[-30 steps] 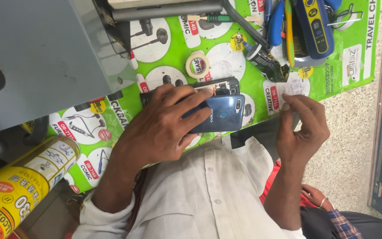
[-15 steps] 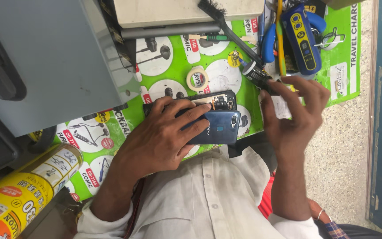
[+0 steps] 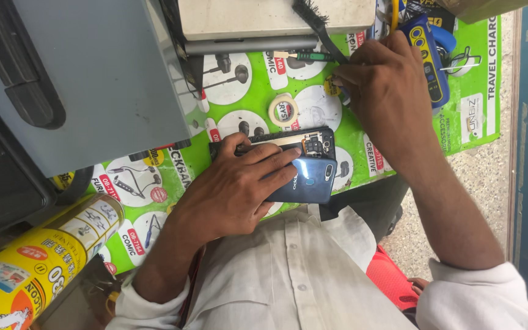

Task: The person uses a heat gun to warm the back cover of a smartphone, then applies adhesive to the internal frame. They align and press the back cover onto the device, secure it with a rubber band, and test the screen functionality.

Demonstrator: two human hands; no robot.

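The left hand [image 3: 233,195] is pressing flat, fingers spread, on the opened dark-blue glossy smartphone [image 3: 304,174]; the right hand [image 3: 383,91] is pinching among tools beside the black bristle brush [image 3: 316,21], its hold unclear.

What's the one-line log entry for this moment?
left hand: pressing on blue phone back cover over opened phone | right hand: at tools by brush | tape roll: untouched

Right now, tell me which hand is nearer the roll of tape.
Left and right look about equally near. The left hand rests on the blue phone just below the roll of tape; the right hand is off to its side, among the tools.
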